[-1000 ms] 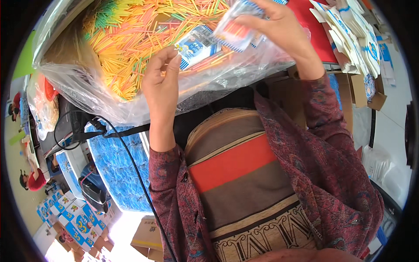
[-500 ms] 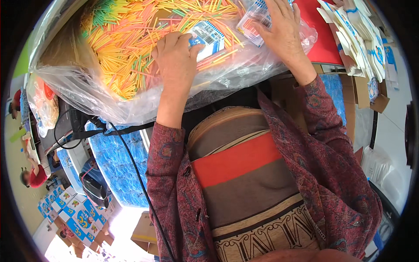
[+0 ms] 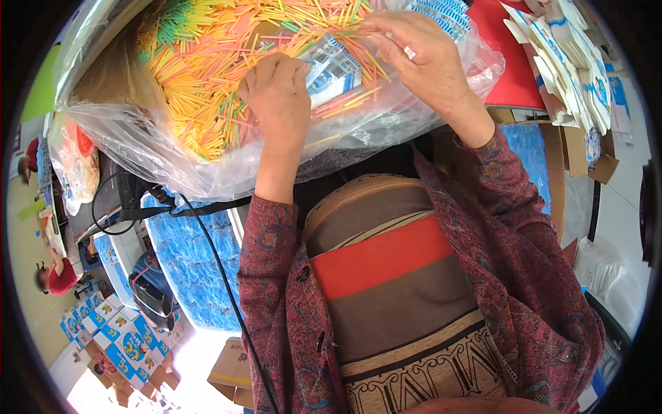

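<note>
A heap of thin yellow, orange, pink and green sticks [image 3: 200,83] lies in a large clear plastic bag [image 3: 158,162]. On the heap rests a small white-and-blue printed packet [image 3: 336,77]. My left hand [image 3: 278,96] is over the sticks at the packet's left edge, fingers curled together; what they hold, if anything, is hidden. My right hand [image 3: 429,65] is bent above the packet's right side, thumb and fingers drawn together at some sticks. I cannot make out what is in its grip. Behind it, more blue-and-white packaging [image 3: 445,15] shows at the heap's right.
A red surface [image 3: 507,58] and a stack of white-and-blue flat cartons [image 3: 569,62] are on the right. Blue mesh-like packs [image 3: 193,265] stand below the bag at left, with a black cable [image 3: 219,265] across them. Printed boxes [image 3: 127,345] and a person in red [image 3: 61,276] are farther left.
My right hand has left the packaging at upper right and moved left, its spread fingers now closed together. My left thumb has come off the packet's face, and its fingers have curled in.
</note>
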`<state>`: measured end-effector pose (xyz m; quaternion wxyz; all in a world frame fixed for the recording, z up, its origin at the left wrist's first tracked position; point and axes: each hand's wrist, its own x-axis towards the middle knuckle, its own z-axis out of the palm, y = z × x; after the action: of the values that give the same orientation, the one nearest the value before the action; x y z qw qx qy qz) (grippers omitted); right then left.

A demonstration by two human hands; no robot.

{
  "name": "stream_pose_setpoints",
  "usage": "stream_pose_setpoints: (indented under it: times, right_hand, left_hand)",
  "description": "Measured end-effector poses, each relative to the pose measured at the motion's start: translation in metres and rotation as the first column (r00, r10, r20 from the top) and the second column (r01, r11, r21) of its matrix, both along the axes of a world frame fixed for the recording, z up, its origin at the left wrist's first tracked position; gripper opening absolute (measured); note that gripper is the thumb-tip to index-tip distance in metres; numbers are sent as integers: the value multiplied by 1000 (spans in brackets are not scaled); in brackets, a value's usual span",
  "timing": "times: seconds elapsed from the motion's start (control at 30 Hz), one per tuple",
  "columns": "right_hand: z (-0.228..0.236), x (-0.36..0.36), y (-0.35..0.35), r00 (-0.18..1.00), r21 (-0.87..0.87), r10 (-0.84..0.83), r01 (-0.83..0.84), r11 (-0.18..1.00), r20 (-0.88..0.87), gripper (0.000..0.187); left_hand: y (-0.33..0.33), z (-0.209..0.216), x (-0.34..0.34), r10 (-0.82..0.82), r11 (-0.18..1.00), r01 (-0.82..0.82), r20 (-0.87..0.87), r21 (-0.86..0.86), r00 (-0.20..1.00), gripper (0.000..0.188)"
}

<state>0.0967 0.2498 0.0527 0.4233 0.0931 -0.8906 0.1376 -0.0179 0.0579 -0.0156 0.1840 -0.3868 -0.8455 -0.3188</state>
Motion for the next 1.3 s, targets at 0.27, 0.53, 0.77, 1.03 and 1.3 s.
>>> stream_pose_setpoints:
  times: [0.27,0.53,0.77,1.03,1.3]
  right_hand:
    - [24,-10,-28,993,149,-105,112,983,-56,23]
    - [3,2,-43,797,-724,363,129,678,482,17]
    - [0,3,-68,791,-954,575,38,296,210,21]
    - [-7,-4,-81,797,-674,390,28,738,461,19]
    - [45,-37,-70,589,-692,603,-100,715,538,15]
  left_hand:
    - [-16,27,16,56,971,-8,-192,241,980,10]
    - [-34,40,49,-100,895,62,64,441,993,22]
    - [-51,39,56,-590,648,-197,648,736,482,26]
    - [-66,33,53,-503,712,-174,667,680,550,14]
    - [-98,43,48,-473,757,-161,700,634,535,5]
